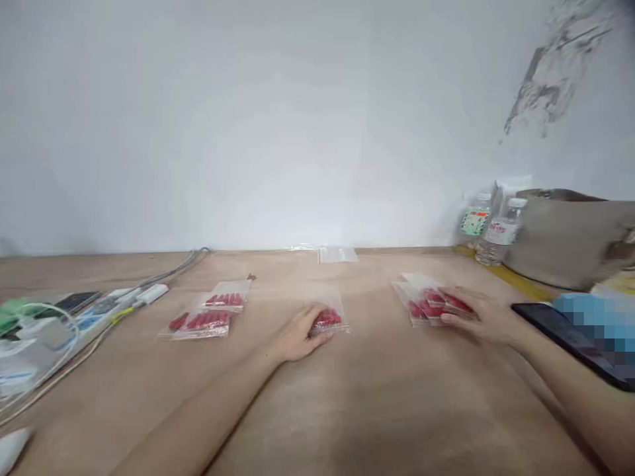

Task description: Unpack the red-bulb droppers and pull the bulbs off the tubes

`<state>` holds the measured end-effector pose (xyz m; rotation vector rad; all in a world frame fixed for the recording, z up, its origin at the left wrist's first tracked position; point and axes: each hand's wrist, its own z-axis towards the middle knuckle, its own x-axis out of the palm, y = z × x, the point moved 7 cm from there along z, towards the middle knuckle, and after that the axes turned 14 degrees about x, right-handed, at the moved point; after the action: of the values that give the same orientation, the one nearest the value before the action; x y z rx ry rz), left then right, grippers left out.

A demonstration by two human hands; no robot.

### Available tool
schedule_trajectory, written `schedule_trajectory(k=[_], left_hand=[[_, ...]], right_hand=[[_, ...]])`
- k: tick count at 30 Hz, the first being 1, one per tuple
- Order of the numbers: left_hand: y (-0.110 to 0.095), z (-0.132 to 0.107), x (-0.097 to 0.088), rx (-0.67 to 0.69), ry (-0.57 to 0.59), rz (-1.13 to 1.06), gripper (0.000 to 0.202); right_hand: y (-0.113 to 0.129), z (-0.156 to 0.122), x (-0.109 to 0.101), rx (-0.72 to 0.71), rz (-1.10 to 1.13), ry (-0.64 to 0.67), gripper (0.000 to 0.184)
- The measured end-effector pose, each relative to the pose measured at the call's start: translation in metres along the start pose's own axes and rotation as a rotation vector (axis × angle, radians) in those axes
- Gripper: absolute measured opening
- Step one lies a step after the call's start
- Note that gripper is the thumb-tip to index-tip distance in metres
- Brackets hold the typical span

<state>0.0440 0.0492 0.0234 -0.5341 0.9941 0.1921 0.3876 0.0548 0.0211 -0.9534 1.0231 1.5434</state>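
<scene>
A small clear plastic bag (331,299) of red pieces lies flat at the middle of the table. My left hand (300,334) rests at its left edge, with thumb and curled fingers closed about the red contents. On the right, several similar bags (421,305) overlap in a loose pile. My right hand (479,316) grips the right side of the uppermost bag, thumb toward me; blur partly hides its fingertips. Another group of overlapping bags (208,318) with red pieces sits to the left, apart from both hands.
Flat clear plastic (338,255) lies by the wall. Power strips (94,324) and cables run along the left. At right are a phone (570,344), a blue item (590,317), plastic bottles (501,231) and a grey-brown bag (570,238).
</scene>
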Motion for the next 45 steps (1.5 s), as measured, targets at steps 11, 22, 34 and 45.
schedule_trajectory(k=[11, 22, 34, 45], left_hand=[[-0.008, 0.011, 0.005, 0.103, 0.037, -0.046, 0.049], [0.004, 0.008, 0.002, 0.093, -0.062, 0.041, 0.024], [0.000, 0.010, 0.005, 0.119, -0.016, 0.078, 0.023], [0.005, 0.012, 0.010, 0.053, -0.160, -0.111, 0.022]], right_hand=[[0.200, 0.001, 0.024, -0.435, 0.451, 0.003, 0.042], [0.198, 0.010, 0.051, -0.332, 0.606, 0.060, 0.025], [0.202, 0.008, 0.047, -0.282, 0.396, -0.020, 0.015], [0.191, 0.014, 0.060, -0.126, 0.459, 0.038, 0.018]])
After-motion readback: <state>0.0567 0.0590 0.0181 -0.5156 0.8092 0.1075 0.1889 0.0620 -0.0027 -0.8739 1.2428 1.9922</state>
